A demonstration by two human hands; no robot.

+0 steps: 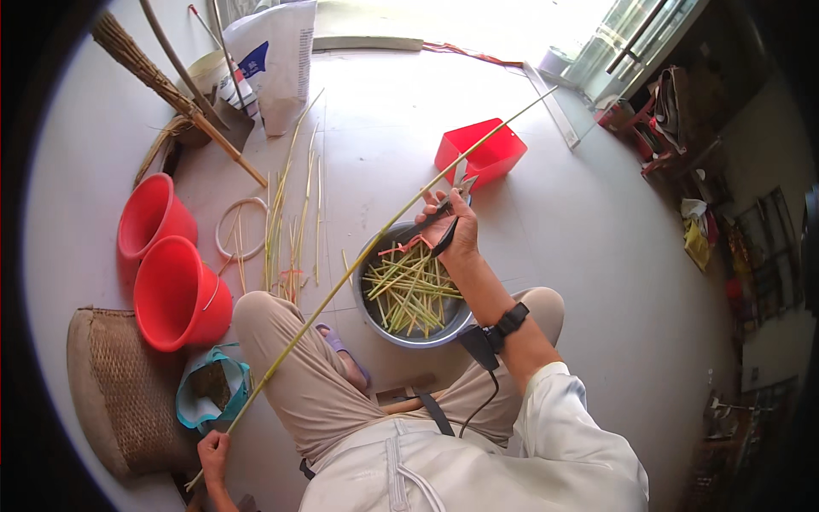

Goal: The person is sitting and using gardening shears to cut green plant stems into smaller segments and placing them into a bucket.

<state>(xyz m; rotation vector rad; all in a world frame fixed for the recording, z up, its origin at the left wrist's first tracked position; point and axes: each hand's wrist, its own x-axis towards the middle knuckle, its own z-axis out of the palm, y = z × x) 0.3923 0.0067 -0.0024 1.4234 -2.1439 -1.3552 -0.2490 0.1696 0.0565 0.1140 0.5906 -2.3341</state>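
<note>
Long green stalk [294, 340] slanting across your view
Your left hand [213, 454] has its grip closed round the stalk's lower end; your right hand [461, 235] is clamped on pruning shears [440, 208] beside the stalk, near the grey basin [416, 343] of cut pieces [414, 294].

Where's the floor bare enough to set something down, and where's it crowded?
The widest bare floor lies between the gray basin, red box and yellow packet. A smaller patch lies between the box and the loose stalks. The left is crowded: red buckets, woven basket, blue bag.
</note>
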